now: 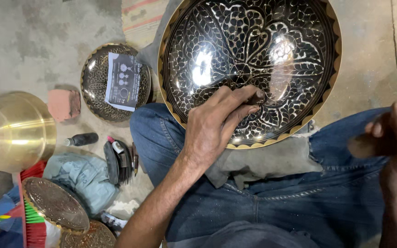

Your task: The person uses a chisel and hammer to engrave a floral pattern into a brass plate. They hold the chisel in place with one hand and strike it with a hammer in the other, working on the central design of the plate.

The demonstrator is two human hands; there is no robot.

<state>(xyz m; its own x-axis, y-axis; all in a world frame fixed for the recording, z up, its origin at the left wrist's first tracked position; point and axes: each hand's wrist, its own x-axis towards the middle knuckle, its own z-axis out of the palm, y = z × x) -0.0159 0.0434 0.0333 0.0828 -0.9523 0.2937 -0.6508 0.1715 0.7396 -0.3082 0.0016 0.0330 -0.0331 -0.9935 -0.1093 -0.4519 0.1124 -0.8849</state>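
Resting on the person's denim lap over a grey cloth point(272, 160), the big engraved brass bowl point(249, 69) gleams black and gold, holding only the left hand point(217, 124), closed on a dark tool point(256, 98). Right hand point(394, 138) is blurred; its grip I cannot tell. A smaller engraved bowl point(95, 82) holds a paper sheet point(123, 81).

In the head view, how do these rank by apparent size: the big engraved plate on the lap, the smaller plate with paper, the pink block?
1. Big engraved plate, also nearest the camera.
2. Smaller plate with paper.
3. Pink block.
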